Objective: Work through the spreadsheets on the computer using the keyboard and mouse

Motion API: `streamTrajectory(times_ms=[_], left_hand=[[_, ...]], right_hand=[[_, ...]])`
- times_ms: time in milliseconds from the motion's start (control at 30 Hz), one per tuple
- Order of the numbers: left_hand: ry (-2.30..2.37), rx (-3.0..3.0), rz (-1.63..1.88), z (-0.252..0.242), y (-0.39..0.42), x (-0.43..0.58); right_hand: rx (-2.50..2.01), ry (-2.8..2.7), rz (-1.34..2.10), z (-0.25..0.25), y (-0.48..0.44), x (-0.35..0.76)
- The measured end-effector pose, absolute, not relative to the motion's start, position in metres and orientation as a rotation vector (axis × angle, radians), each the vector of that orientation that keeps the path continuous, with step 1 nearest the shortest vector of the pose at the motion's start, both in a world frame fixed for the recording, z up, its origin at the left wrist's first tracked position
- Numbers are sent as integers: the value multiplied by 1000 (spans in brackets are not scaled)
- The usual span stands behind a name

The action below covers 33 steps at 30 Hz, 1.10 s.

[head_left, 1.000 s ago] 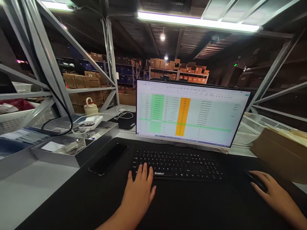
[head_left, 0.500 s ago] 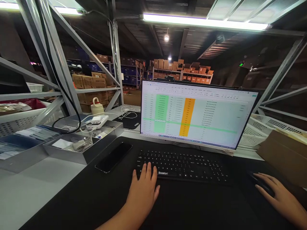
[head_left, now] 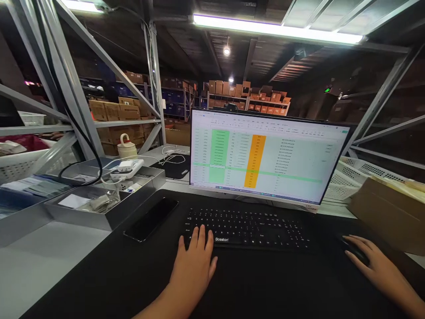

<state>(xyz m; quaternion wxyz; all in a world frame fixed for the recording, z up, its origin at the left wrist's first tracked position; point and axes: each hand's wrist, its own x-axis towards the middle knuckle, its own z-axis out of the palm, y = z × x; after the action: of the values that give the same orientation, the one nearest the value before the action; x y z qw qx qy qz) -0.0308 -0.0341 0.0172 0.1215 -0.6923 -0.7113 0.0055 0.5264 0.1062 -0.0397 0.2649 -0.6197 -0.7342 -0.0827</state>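
Observation:
My left hand lies flat on the black desk mat, fingers stretched onto the left lower keys of a black keyboard. It holds nothing. My right hand rests over a black mouse at the right, fingers draped on it. Behind the keyboard a wide monitor shows a spreadsheet with a green column and an orange column.
A black phone lies face up left of the keyboard. Grey metal trays with small items, a white charger and cables stand at the left. A cardboard box and white baskets stand at the right. Metal rack struts frame the desk.
Only the view has swung slightly, right then back left. Both hands stay where they were, on the keyboard and on the mouse.

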Motion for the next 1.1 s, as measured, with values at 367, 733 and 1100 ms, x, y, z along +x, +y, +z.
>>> streamTrajectory(times_ms=[367,733,1100], left_hand=[[-2053,-2015,31,16,-31,-33],[-1906,-1966,-30,2,-28,-42],[-1857,-1982,-54,1,-28,-45]], right_hand=[[-1785,-1926,-197,-26,98,508],[-1862,-1837,-253,-15,90,495],[-1885,-1874,-214,-2,78,486]])
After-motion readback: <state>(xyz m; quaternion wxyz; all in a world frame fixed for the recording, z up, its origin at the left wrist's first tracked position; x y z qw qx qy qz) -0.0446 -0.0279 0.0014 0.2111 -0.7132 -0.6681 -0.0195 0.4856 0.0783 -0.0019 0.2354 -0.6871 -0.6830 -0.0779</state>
